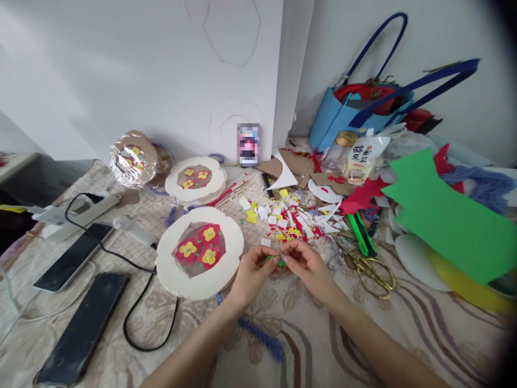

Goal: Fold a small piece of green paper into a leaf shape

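Both hands meet over the front middle of the table, pinching a small piece of green paper (283,262). My left hand (255,269) has its thumb and fingertips on the paper's left side. On the other side, my right hand (307,269) pinches it with the thumb and forefinger. Most of the paper is hidden by the fingers. Close to my left hand lies a white scalloped disc (232,242) with red and yellow paper flowers at its centre. Gold-handled scissors (374,275) rest to the right of my right hand.
Colourful paper scraps (291,215) lie beyond the hands. A green box cutter (361,234) and a large green paper sheet (452,215) are at right, with a blue bag (335,116) behind. Two dark phones (86,323), cables and a power strip (86,215) occupy the left.
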Tool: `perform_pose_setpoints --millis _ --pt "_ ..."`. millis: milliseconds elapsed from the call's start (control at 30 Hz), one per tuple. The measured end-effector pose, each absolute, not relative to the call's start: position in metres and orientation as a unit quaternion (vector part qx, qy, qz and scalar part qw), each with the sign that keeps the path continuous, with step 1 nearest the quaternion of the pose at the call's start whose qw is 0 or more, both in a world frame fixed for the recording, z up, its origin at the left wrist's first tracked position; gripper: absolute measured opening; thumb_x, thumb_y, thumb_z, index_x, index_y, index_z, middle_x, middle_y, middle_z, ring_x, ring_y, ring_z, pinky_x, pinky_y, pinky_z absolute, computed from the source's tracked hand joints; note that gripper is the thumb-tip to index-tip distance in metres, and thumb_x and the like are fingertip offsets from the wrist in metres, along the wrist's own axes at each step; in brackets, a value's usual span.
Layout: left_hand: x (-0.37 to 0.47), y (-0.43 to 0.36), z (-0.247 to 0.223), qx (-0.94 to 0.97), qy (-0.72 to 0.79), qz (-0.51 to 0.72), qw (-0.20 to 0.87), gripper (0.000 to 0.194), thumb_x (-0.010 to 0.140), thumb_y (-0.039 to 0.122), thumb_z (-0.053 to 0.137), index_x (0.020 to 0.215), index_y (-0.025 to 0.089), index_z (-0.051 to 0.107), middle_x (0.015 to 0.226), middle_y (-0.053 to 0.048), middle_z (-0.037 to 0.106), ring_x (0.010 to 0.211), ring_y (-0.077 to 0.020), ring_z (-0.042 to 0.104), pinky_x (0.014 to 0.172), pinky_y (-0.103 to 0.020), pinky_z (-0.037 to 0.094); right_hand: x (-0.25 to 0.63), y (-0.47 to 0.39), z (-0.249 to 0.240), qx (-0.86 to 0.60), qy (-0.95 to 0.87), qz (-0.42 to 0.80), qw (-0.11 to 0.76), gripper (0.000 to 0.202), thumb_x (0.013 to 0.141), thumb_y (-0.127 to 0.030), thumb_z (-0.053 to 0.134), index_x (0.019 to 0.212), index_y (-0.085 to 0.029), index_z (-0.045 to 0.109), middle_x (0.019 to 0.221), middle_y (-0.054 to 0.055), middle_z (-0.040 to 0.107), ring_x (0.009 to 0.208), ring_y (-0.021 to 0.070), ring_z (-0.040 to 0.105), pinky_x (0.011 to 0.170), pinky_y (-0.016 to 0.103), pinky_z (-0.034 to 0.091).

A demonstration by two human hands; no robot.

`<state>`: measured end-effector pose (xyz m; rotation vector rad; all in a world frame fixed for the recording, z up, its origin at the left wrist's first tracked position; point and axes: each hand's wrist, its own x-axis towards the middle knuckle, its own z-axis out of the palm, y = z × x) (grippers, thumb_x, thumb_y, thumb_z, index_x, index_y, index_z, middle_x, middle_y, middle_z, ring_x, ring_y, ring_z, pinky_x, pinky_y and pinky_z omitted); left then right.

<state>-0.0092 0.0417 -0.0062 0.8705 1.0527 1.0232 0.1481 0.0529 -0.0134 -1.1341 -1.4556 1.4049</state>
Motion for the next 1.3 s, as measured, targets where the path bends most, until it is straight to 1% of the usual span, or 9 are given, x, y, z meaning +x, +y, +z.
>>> perform_pose_setpoints --millis 100,200,300,433,667,800,933,1167,1300 --pt "-0.0079 0.0409 -0.0045 0.378 0.473 0.445 0.660 0.026 0.070 0.035 0.070 0.083 0.014 0.061 0.068 0.000 0.060 0.060 -0.0109 0.054 0.061 -0.024 0.043 0.1468 0.0516 -0.0133 -0.451 -0.562 0.563 0.405 0.008 0.083 -0.024 0.055 0.090 -0.021 0.054 0.081 0.000 0.054 0.074 0.0134 0.053 0.065 0.024 0.045" --pt "-0.0082 0.0405 -0.0034 0.372 0.479 0.435 0.665 0.025 0.070 0.036 0.069 0.078 0.014 0.060 0.063 0.000 0.059 0.058 -0.0113 0.054 0.060 -0.024 0.043 0.1453 0.0498 -0.0100 -0.458 -0.555 0.564 0.405 0.010 0.082 -0.026 0.056 0.090 -0.021 0.054 0.080 0.000 0.054 0.073 0.0138 0.053 0.064 0.024 0.045" --pt "-0.0096 0.0404 -0.0027 0.364 0.479 0.432 0.672 0.025 0.071 0.036 0.068 0.076 0.014 0.060 0.062 0.000 0.060 0.059 -0.0121 0.054 0.061 -0.025 0.043 0.1452 0.0493 -0.0060 -0.466 -0.555 0.567 0.391 0.009 0.081 -0.029 0.056 0.086 -0.021 0.054 0.074 -0.001 0.053 0.067 0.0134 0.052 0.060 0.024 0.043" --pt "-0.0107 0.0407 -0.0018 0.379 0.482 0.425 0.666 0.024 0.071 0.035 0.068 0.074 0.013 0.060 0.059 0.000 0.060 0.058 -0.0112 0.053 0.060 -0.023 0.041 0.1480 0.0504 -0.0045 -0.473 -0.571 0.571 0.352 0.011 0.082 -0.028 0.055 0.076 -0.020 0.052 0.063 -0.003 0.049 0.058 0.0117 0.047 0.054 0.023 0.037" --pt "-0.0086 0.0408 -0.0093 0.309 0.463 0.433 0.709 0.033 0.074 0.047 0.062 0.076 0.014 0.058 0.062 0.000 0.060 0.057 -0.0121 0.055 0.062 -0.026 0.044 0.1505 0.0518 -0.0097 -0.477 -0.526 0.598 0.371 0.013 0.082 -0.030 0.056 0.074 -0.020 0.052 0.062 -0.004 0.048 0.055 0.0109 0.047 0.052 0.023 0.036" --pt "-0.0091 0.0402 -0.0087 0.322 0.462 0.425 0.709 0.030 0.073 0.042 0.065 0.074 0.014 0.057 0.061 -0.001 0.060 0.058 -0.0121 0.056 0.062 -0.025 0.044 0.1497 0.0506 -0.0084 -0.477 -0.508 0.614 0.369 0.015 0.081 -0.031 0.057 0.073 -0.020 0.052 0.062 -0.004 0.049 0.054 0.0107 0.048 0.052 0.023 0.038" --pt "-0.0098 0.0397 -0.0051 0.364 0.484 0.425 0.673 0.025 0.073 0.039 0.065 0.072 0.014 0.057 0.059 0.000 0.060 0.056 -0.0116 0.055 0.060 -0.024 0.043 0.1488 0.0489 -0.0058 -0.471 -0.504 0.624 0.367 0.016 0.083 -0.034 0.054 0.075 -0.020 0.054 0.063 -0.004 0.050 0.055 0.0108 0.049 0.051 0.023 0.038" --pt "-0.0086 0.0396 -0.0060 0.350 0.483 0.420 0.684 0.029 0.074 0.043 0.063 0.073 0.014 0.059 0.060 0.000 0.059 0.057 -0.0124 0.055 0.061 -0.025 0.044 0.1488 0.0496 -0.0062 -0.471 -0.514 0.621 0.358 0.016 0.081 -0.033 0.056 0.072 -0.020 0.053 0.059 -0.004 0.049 0.053 0.0108 0.048 0.050 0.023 0.039" --pt "-0.0084 0.0382 -0.0057 0.365 0.488 0.415 0.675 0.026 0.071 0.038 0.068 0.072 0.014 0.060 0.059 0.000 0.061 0.057 -0.0117 0.055 0.060 -0.024 0.042 0.1490 0.0483 -0.0076 -0.472 -0.518 0.618 0.358 0.018 0.082 -0.035 0.056 0.072 -0.020 0.054 0.059 -0.004 0.051 0.053 0.0112 0.049 0.051 0.023 0.039"
